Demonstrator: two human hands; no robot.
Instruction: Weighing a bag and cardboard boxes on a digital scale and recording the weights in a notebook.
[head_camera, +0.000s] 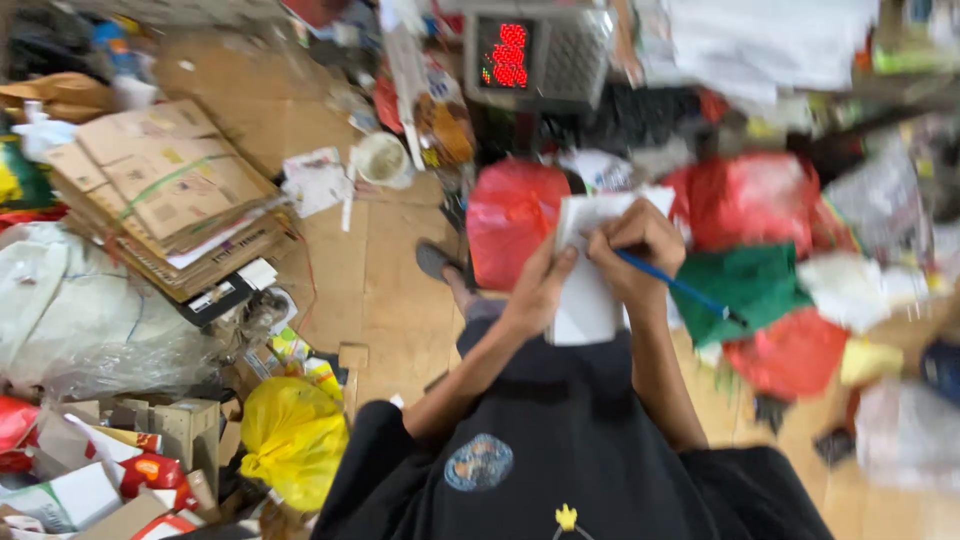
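A cluttered floor (380, 290) of flattened brown board is seen from above, with goods and waste piled on every side. At upper left a stack of flattened cartons (165, 190) is bound with a green strap; beside it lies a heap of clear plastic sheeting (90, 310). To the right, red bags (750, 195), a green bag (745, 280) and pale wrappers are spread in a blurred mass. A red sack (505, 220) stands just beyond the hands, and a yellow bag (290, 435) lies at lower left by the black sleeve. At the top, a weighing scale (540, 50) is lit with red digits. A white cup (380, 158) rests on the floor near the cartons. In the middle, a white notepad (590, 300) is held up over the lap, gripped at its left edge by the left hand (535, 290), thumb on the page. The right hand (630, 250) is closed round a blue pen (680, 288), whose tip is pressed to the upper part of the sheet. Writing is judged to be under way and near its start: the entry is being made high on the page, while the lower sheet is seen blank. Whether marks are already down cannot be told through the blur.
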